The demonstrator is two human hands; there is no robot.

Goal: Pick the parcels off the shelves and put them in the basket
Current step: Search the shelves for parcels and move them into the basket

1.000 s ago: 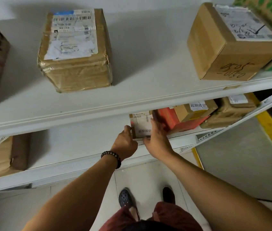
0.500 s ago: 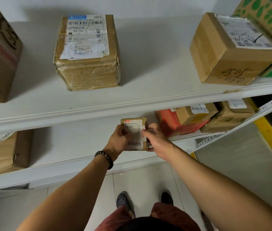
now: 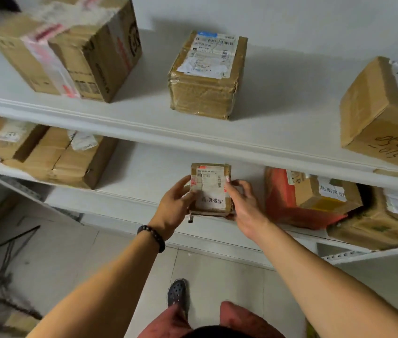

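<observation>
A small brown parcel (image 3: 211, 190) with a white label is held between both my hands in front of the lower shelf (image 3: 144, 181). My left hand (image 3: 174, 208) grips its left side, thumb on the label. On its right edge, my right hand (image 3: 243, 206) pinches it with the fingertips. More parcels stand on the shelves: a taped brown box (image 3: 205, 76) and a large carton (image 3: 71, 45) on the upper shelf (image 3: 144, 118), and a red box (image 3: 283, 196) to the right on the lower one. No basket is in view.
A marked brown box (image 3: 383, 113) stands at the upper right, stacked cartons (image 3: 54, 157) at the lower left, and brown parcels (image 3: 376, 215) at the lower right. Below lies a tiled floor (image 3: 217, 276), with my shoe (image 3: 177, 291) on it and black wire pieces (image 3: 5, 264) at left.
Both hands drew the small parcel out from the lower shelf toward me. The view swung left, so the shelf boxes shifted right in the frame.
</observation>
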